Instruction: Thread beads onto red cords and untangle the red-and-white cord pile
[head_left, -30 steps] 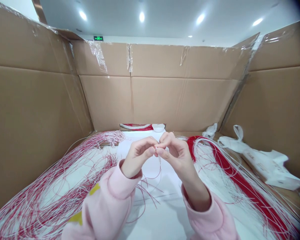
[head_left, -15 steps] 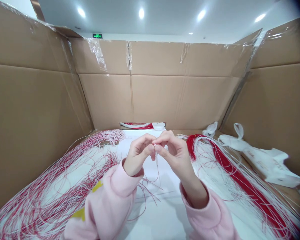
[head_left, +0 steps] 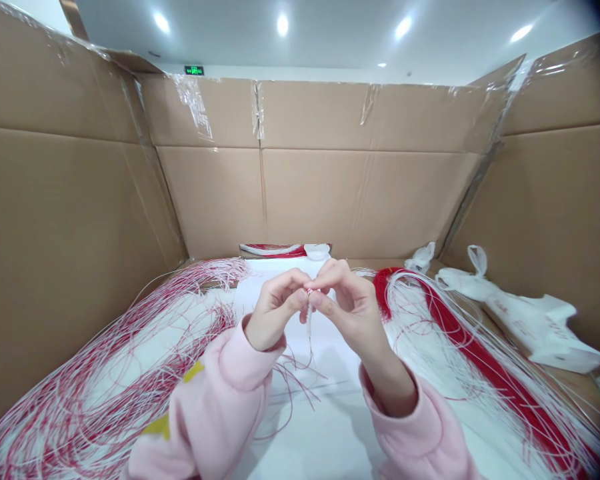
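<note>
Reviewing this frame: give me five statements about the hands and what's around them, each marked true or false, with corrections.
1. The left hand and right hand both pinch the red-and-white cordwork. True.
2. The two hands are far apart. False: their fingertips come together at the cordwork.
3. A solid red bundle lies on the person's right, with a large white bag farther right. True.
4. The large white bag is held in the left hand. False: it lies off to the right, with neither hand touching it.
5. Loose red-and-white strands are spread on the person's left. True.
</note>
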Available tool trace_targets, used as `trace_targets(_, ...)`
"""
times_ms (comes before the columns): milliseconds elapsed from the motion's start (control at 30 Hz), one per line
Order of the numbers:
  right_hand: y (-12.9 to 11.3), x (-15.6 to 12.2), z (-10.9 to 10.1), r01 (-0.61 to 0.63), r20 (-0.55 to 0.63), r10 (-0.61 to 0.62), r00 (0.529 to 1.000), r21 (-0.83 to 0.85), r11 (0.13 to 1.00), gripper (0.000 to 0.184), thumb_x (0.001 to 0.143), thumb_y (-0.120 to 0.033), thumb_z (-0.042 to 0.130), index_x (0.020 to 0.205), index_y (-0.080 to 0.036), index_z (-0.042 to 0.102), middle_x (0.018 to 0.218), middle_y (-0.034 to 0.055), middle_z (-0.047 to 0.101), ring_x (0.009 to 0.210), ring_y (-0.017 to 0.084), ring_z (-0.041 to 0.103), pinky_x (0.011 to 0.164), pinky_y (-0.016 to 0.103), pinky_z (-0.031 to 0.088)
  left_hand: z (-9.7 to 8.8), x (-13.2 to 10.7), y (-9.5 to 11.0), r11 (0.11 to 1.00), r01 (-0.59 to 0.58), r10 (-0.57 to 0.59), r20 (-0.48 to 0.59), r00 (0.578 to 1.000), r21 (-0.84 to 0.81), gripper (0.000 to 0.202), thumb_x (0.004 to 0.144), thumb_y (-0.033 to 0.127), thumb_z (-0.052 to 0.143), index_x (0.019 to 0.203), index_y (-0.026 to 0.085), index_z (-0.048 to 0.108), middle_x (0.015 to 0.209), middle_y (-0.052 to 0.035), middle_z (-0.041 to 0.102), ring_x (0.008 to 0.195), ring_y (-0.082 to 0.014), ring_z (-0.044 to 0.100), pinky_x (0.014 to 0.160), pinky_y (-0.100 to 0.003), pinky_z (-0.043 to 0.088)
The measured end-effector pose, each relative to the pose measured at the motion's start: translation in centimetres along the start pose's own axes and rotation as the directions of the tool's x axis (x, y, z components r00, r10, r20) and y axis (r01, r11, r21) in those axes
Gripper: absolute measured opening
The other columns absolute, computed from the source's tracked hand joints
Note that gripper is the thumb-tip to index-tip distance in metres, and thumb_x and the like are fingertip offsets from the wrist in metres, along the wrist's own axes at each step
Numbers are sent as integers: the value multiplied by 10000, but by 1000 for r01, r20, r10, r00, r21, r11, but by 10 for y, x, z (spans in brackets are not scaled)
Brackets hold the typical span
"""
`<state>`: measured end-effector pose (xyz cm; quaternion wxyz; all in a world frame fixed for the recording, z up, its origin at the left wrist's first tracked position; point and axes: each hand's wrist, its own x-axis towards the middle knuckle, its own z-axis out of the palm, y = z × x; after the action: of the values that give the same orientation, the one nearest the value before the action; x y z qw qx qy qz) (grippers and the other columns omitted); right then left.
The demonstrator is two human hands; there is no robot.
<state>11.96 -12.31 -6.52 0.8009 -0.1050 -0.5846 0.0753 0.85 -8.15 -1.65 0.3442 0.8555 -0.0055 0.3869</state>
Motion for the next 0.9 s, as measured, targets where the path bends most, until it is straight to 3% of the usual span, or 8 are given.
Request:
trace_targets(300, -1, -1, -2, -32, 88, 31, 996, 15, 999, 116, 768, -314, 597, 856, -263, 652, 662, 6, 483, 731, 150, 456, 710, 333, 399, 0, -1, 2, 998, 42, -40, 55, 998, -38, 262, 775, 342, 523, 626, 128, 497, 528, 11, 468, 435, -54, 420, 406, -167, 345)
trace_targets(433, -7, -3, -4, -27, 115, 27, 993, 0, 1000, 102, 741, -337, 625, 803, -269, 670, 638, 5, 479, 711, 152, 446, 712, 337, 392, 1, -3, 2, 983, 88, -60, 168, 984, -162, 262, 740, 334, 576, 613, 124, 485, 558, 11, 491, 406, -39, 414, 392, -159, 340)
trace_targets(600, -12, -1, -7, 9, 75, -2, 997, -91, 996, 67, 744, -295, 634, 797, -262, 658, 649, -4, 543, 722, 148, 451, 744, 336, 347, 0, -4, 2, 986, 47, -29, 107, 994, -162, 233, 768, 298, 556, 629, 120, 500, 586, 11, 498, 433, -32, 430, 424, -149, 338)
trace_targets(900, -12, -2, -7, 15, 67, -10, 998, -73, 997, 81, 724, -279, 656, 676, -220, 625, 612, -13, 581, 685, 140, 468, 706, 318, 361, -1, -2, 0, 970, 112, -69, 199, 978, -214, 279, 756, 335, 567, 603, 116, 484, 489, 18, 480, 438, -50, 447, 446, -152, 361)
